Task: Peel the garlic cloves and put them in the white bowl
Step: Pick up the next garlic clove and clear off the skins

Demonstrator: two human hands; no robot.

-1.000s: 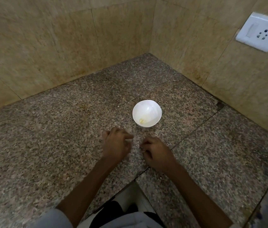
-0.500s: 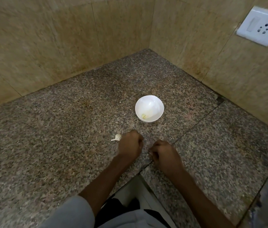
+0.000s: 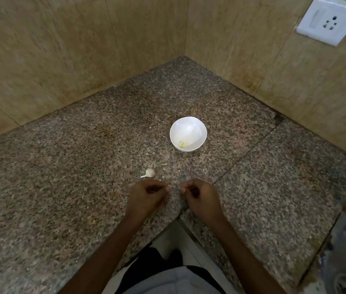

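The left hand [image 3: 148,197] and right hand [image 3: 202,199] are held close together over the near edge of the granite counter [image 3: 61,166]. Their fingers are curled and the thumb tips are set against the forefingers; whether anything is pinched cannot be told. An unpeeled garlic [image 3: 149,172] is seen lying just beyond the left hand. Farther off stands the white bowl [image 3: 197,126], in which a peeled clove [image 3: 182,143] is held.

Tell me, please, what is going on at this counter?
A person is peeling garlic at a granite counter. The left hand and right hand hang close together, fingers curled; whether they pinch anything is too small to tell. An unpeeled garlic piece lies just beyond the left hand, and the white bowl holds a yellowish peeled clove.
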